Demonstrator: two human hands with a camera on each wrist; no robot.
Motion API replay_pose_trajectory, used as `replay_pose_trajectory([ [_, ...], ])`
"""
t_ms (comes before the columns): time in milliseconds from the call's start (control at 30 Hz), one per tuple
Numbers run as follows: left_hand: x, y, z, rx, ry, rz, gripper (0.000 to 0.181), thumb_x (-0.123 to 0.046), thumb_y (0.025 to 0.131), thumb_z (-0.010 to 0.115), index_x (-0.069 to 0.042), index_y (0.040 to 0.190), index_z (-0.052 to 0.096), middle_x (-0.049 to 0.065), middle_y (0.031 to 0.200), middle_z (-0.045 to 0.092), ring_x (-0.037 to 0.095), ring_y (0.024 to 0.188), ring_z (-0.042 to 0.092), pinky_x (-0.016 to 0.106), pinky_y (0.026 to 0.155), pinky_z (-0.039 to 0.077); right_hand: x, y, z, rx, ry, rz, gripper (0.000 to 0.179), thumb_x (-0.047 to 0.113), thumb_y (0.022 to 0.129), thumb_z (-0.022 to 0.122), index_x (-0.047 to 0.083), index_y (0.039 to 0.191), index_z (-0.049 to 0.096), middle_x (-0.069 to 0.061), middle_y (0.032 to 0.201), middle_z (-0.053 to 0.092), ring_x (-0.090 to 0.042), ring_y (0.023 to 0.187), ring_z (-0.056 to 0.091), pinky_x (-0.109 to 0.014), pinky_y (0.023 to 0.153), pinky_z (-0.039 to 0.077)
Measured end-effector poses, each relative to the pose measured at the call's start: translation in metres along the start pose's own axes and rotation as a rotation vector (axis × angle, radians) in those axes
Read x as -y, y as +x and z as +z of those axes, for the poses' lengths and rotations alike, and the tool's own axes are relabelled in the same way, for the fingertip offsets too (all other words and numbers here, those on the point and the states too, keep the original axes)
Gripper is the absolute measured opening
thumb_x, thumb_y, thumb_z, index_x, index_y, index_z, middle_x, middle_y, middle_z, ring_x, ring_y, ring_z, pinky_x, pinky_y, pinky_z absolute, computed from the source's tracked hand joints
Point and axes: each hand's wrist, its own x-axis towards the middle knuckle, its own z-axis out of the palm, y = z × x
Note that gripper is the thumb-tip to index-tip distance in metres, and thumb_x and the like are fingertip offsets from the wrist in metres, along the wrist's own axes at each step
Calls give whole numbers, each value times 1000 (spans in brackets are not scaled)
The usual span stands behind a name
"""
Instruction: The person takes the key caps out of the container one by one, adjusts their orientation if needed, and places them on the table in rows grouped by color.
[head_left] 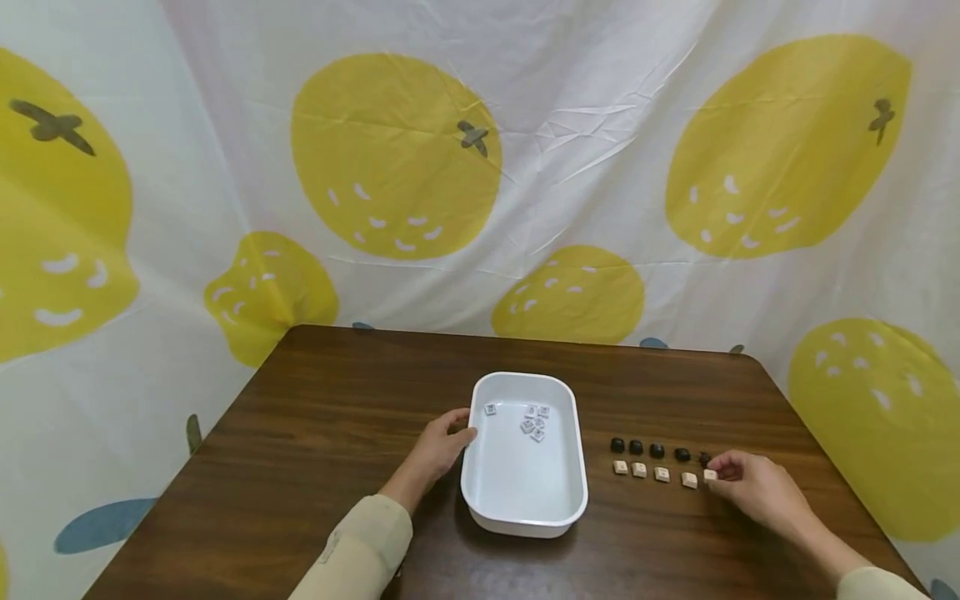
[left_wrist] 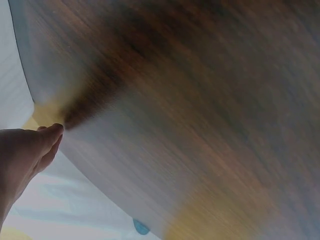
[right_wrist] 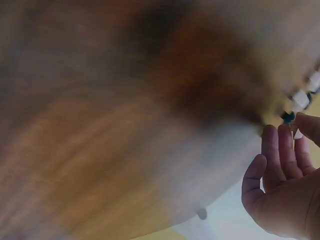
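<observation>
My left hand [head_left: 442, 442] is at the left rim of a white tray [head_left: 525, 500], its thumb over the edge and its fingers along the outside wall. Inside the tray lie several light grey keycaps [head_left: 527, 426]. At the right, my right hand [head_left: 761, 487] pinches a cream keycap [head_left: 710, 475] between thumb and fingers, at the right end of a row of cream keycaps [head_left: 662, 474]. Behind that row runs a line of black keycaps [head_left: 657, 450]; the rightmost one sits close to my right fingertips. In the right wrist view, the thumb and fingers come together beside the blurred rows.
Everything stands on a dark brown wooden table [head_left: 360, 375] with rounded far corners. A white cloth [head_left: 570, 183] printed with yellow lemons hangs right behind the table and along its sides.
</observation>
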Motion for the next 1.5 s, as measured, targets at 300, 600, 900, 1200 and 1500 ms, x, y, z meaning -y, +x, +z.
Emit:
replay_pose_trajectory([
  [300, -1, -1, 0, 5, -12, 9, 37, -12, 98, 60, 1, 133, 59, 25, 135, 50, 39, 122, 47, 51, 100, 42, -18, -5, 10, -2, 11, 1, 24, 23, 86, 76, 6, 103, 73, -8, 96, 72, -34, 93, 65, -54, 80, 48],
  [600, -3, -2, 0, 2, -10, -6, 37, -13, 98, 60, -1, 134, 58, 25, 138, 48, 39, 124, 45, 51, 102, 41, -24, -4, 12, 17, 21, 20, 30, 31, 88, 75, 7, 105, 74, -10, 101, 72, -38, 100, 63, -54, 81, 46],
  [900, -3, -2, 0, -2, -5, 16, 36, -11, 98, 60, 1, 132, 59, 25, 135, 51, 39, 122, 46, 52, 101, 41, -23, -1, 7, 42, 48, 43, 36, 20, 88, 73, -1, 116, 67, -16, 104, 70, -38, 98, 63, -53, 81, 47],
  [1200, -1, -1, -1, -4, 16, 9, 37, -13, 98, 59, 0, 133, 58, 24, 134, 52, 39, 122, 48, 52, 102, 40, -29, 20, 2, 43, -3, -40, 45, 30, 94, 68, -2, 126, 64, -30, 122, 62, -53, 111, 54, -64, 83, 44],
  [1500, -3, -2, 0, 2, 2, 12, 37, -12, 98, 60, 1, 133, 58, 24, 133, 53, 37, 119, 50, 49, 99, 43, -31, 33, 7, 10, -45, -67, 26, 28, 90, 71, 7, 106, 73, -15, 103, 71, -44, 100, 63, -58, 78, 47],
])
